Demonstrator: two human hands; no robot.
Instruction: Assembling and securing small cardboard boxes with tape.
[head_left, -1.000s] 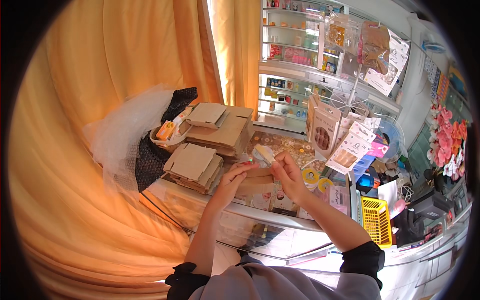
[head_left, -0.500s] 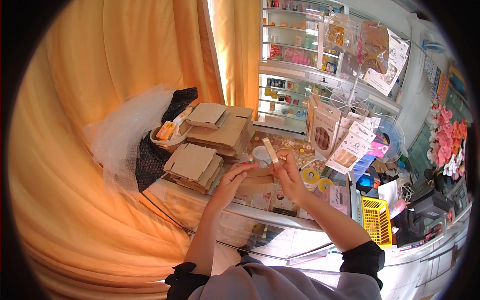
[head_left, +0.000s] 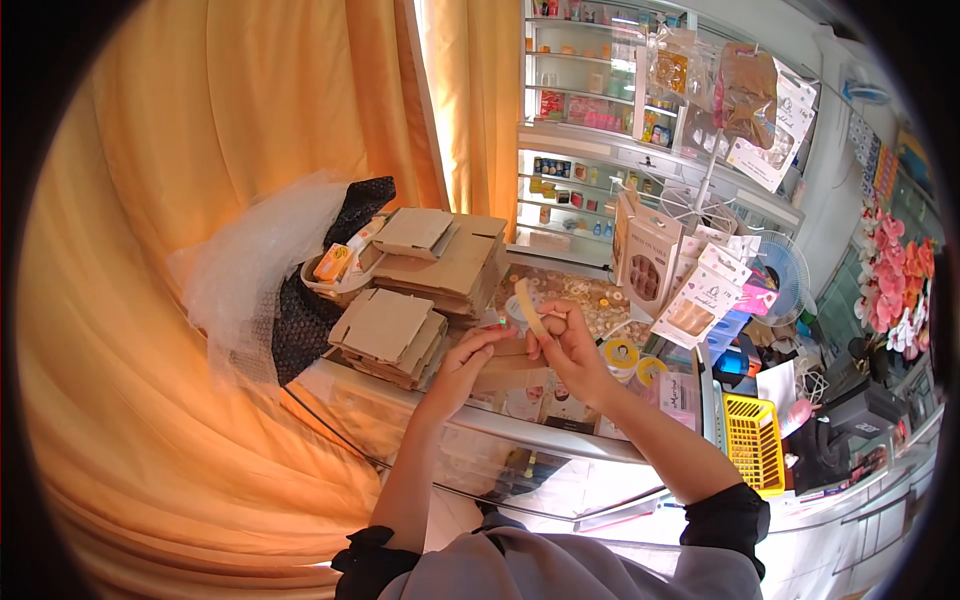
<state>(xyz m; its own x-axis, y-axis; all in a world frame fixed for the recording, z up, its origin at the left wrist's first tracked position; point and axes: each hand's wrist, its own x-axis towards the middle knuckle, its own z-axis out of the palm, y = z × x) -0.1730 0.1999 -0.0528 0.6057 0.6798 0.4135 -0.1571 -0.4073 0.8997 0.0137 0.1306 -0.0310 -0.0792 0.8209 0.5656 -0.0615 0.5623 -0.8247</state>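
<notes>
Over the glass counter (head_left: 480, 412) my two hands are close together. My right hand (head_left: 566, 345) grips a narrow tan roll of tape (head_left: 528, 307), turned nearly edge-on. My left hand (head_left: 468, 362) has its fingers pressed together just left of the roll; what they hold, if anything, is too small to make out. Below and between the hands lies a small brown cardboard piece (head_left: 510, 375), partly covered by them. Left of my left hand, folded cardboard boxes (head_left: 385, 325) are stacked on the counter, with a larger stack (head_left: 440, 268) behind.
Bubble wrap (head_left: 250, 270) and a white basket (head_left: 340, 285) stand left of the boxes, beside an orange curtain (head_left: 250, 120). At right are yellow-lidded tubs (head_left: 620, 353), a rack of boxed press-on nails (head_left: 650, 255) and a yellow basket (head_left: 752, 440). Stocked shelves (head_left: 585, 80) stand behind.
The tape roll has tilted and shifted slightly left in my right hand, whose fingers have moved a little left. My left hand stays nearly in place.
</notes>
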